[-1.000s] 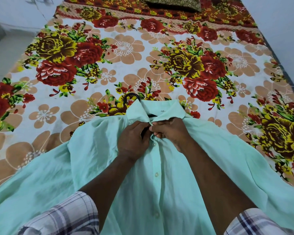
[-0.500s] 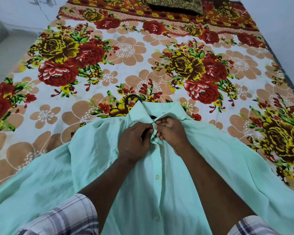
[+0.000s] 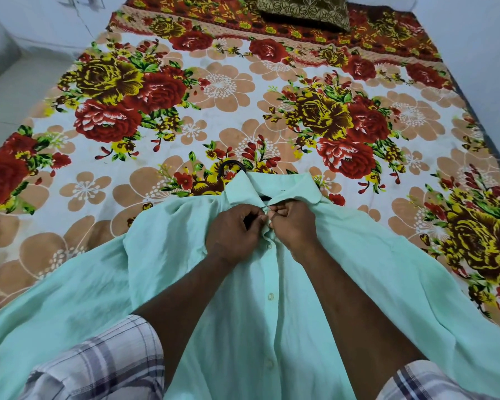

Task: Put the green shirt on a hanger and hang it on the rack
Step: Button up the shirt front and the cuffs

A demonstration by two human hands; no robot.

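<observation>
Barely any motion since 0.5 s ago: both grips still at the neck, shirt [image 3: 243, 327] in the same spot on the bed [image 3: 156, 116].

- Left grip [image 3: 233, 230]: fingers curled, pinching the left edge of the placket just below the collar [image 3: 283, 184].
- Right grip [image 3: 293, 223]: fingers curled, pinching the opposite edge. The 2 grips touch at the fingertips.
- Shirt lies front-up and spread flat, collar away from the person, hem toward them. The pinch point is at the top of the placket, with the body and both sleeves trailing back past the forearms.
- 3 buttons [image 3: 270, 296] show down the placket below the grips.
- Hanger [image 3: 231, 166]: black hook pokes out past the collar's left side, resting on the bed. A dark bit shows inside the neck opening; the rest is hidden under fabric.
- Pillow [image 3: 303, 10] at the far end of the bed.
</observation>
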